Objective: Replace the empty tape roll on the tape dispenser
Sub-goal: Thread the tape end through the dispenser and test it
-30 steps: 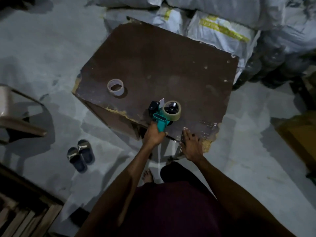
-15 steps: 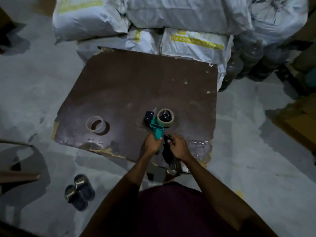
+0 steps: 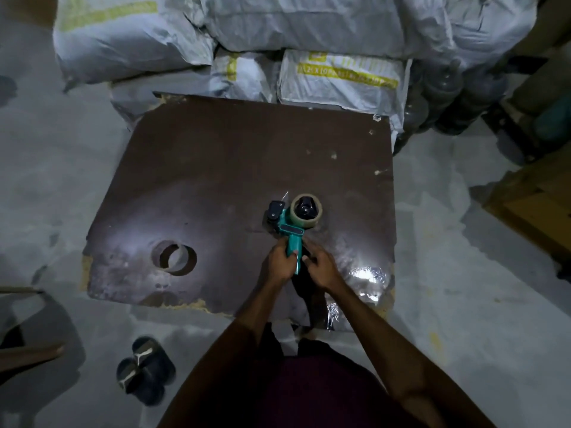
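I read only one marking: a yellow band on the white sack behind the board, roughly "2 x 10 packs"; the rest blurs.

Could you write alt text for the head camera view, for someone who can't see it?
Both hands, left hand and right hand, grip a teal tape dispenser holding a tape roll on a brown board; an empty core lies to its left.

both bare forearms are reaching forward, converging; the left hand is curling closed in a grip, the right hand pressing beside it.
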Motion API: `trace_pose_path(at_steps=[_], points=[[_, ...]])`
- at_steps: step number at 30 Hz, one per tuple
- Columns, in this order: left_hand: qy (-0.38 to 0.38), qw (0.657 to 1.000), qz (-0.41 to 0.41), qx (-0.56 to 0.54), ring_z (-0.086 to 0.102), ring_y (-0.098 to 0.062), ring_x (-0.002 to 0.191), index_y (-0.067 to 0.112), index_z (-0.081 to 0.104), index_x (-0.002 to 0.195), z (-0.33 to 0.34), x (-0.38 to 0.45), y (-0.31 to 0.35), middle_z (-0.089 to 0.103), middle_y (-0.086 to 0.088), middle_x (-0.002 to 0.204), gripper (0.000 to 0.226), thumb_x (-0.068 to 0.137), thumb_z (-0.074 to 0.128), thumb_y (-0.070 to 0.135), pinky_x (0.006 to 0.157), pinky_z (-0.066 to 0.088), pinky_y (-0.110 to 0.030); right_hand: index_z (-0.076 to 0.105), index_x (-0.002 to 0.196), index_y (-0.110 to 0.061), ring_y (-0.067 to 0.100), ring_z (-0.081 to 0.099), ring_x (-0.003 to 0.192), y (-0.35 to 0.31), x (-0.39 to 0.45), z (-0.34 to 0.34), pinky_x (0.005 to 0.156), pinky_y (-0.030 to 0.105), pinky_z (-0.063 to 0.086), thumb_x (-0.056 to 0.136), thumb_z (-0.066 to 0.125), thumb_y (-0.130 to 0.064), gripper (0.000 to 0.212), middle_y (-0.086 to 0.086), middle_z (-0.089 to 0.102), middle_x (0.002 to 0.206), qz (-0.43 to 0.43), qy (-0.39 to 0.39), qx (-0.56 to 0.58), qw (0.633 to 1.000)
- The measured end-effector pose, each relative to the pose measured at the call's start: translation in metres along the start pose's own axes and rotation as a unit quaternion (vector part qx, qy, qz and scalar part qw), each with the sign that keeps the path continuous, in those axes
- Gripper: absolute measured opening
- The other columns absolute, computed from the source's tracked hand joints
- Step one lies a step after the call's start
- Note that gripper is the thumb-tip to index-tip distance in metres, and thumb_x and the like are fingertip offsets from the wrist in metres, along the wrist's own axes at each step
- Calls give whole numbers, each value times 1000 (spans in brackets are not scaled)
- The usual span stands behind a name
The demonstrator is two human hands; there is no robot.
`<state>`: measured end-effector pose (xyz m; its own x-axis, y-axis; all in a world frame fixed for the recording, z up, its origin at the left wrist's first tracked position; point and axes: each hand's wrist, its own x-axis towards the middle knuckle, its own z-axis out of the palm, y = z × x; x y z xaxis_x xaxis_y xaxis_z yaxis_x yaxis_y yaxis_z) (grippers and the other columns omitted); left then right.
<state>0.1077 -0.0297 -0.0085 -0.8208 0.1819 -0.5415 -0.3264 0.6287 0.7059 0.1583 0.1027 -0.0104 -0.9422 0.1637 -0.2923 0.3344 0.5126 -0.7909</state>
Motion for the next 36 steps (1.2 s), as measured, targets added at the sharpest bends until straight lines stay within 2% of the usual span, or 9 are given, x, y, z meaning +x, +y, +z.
trace_pose_path(at_steps=[2,5,9,13,19,23,27,32,36], points=[[-17,1000,4,10,67,-33,114,31,56,132,-6,11,2,69,-7,129,43,90,56,35,98,54,-48,50,148,-10,18,45,137,-9,4,4,113,24,28,91,57,2,59,10,52,151,11,19,3,1000],[-44,999,2,31,68,-31,111,41,53,128,-14,31,-5,70,-2,127,45,83,51,47,97,55,-50,52,146,-12,25,52,134,-22,11,10,111,28,35,91,56,1,57,10,56,148,23,38,4,999],[-75,996,12,47,69,-28,110,50,47,123,-10,69,-22,71,3,125,47,77,47,59,95,56,-51,56,142,-13,27,54,132,-29,22,14,113,39,42,90,53,0,54,11,59,143,48,68,11,996],[-95,993,29,70,68,-28,110,45,50,125,-25,59,4,69,1,126,42,84,54,54,96,55,-50,55,143,-13,27,52,135,-33,31,12,108,24,34,91,53,-2,54,10,58,145,66,69,-5,995],[-91,994,18,64,68,-32,112,36,55,127,-27,76,13,69,-3,127,47,84,49,52,98,54,-51,54,144,-17,26,51,136,-36,44,7,109,25,33,86,50,-7,60,7,58,146,56,55,-14,997],[-104,994,8,38,67,-31,111,39,55,128,-19,99,3,69,-5,128,52,79,48,56,98,54,-53,57,141,-12,30,54,132,-40,52,-1,106,29,37,90,52,-5,52,13,60,143,56,50,-29,997],[-106,994,10,19,65,-33,115,27,57,134,-16,105,12,67,-11,131,58,79,50,45,101,53,-52,60,135,-14,31,60,123,-37,62,-8,100,35,44,85,45,-25,53,13,64,134,77,26,-42,996],[-115,993,9,11,66,-30,113,36,55,131,-9,115,7,67,-7,128,53,79,52,48,99,55,-52,58,138,-14,30,59,124,-39,64,-16,98,29,42,89,51,-17,50,12,63,136,79,18,-51,995],[-131,991,38,15,68,-27,111,46,51,125,-3,119,-10,68,-2,126,54,71,50,52,96,56,-55,53,144,-15,30,58,126,-33,63,-13,104,34,43,89,53,-20,55,11,61,140,71,8,-62,996]])
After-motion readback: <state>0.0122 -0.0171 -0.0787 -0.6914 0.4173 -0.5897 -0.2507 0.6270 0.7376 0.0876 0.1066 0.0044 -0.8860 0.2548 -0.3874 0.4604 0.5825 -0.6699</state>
